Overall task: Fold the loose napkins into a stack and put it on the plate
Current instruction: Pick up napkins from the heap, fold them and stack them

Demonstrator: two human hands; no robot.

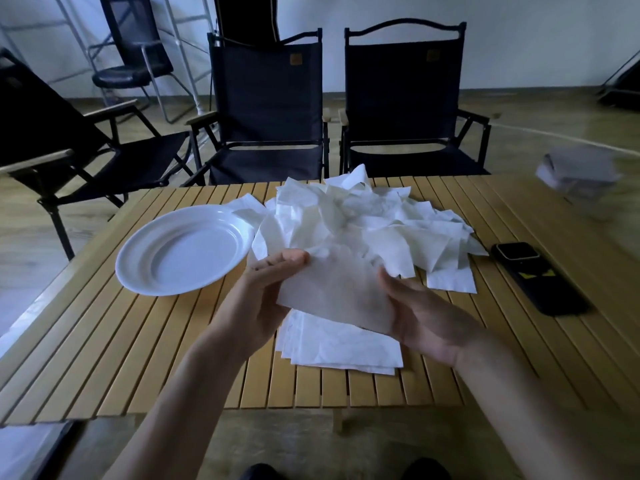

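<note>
both hands, left hand (266, 292) and right hand (426, 317), grip one napkin (332, 292) above the stack (339, 348).

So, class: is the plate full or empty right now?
Empty. The plate shows only bare white; the folded stack lies on the table.

Dark folding chairs (266, 109) face a slatted wooden table (138, 358) before a pale wall (519, 36).

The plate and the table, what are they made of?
The plate looks like shiny white plastic, though glossy ceramic is possible: smooth with soft glints. The table looks like wood, maybe bamboo: yellow-brown slats with gaps and a dull finish.
</note>
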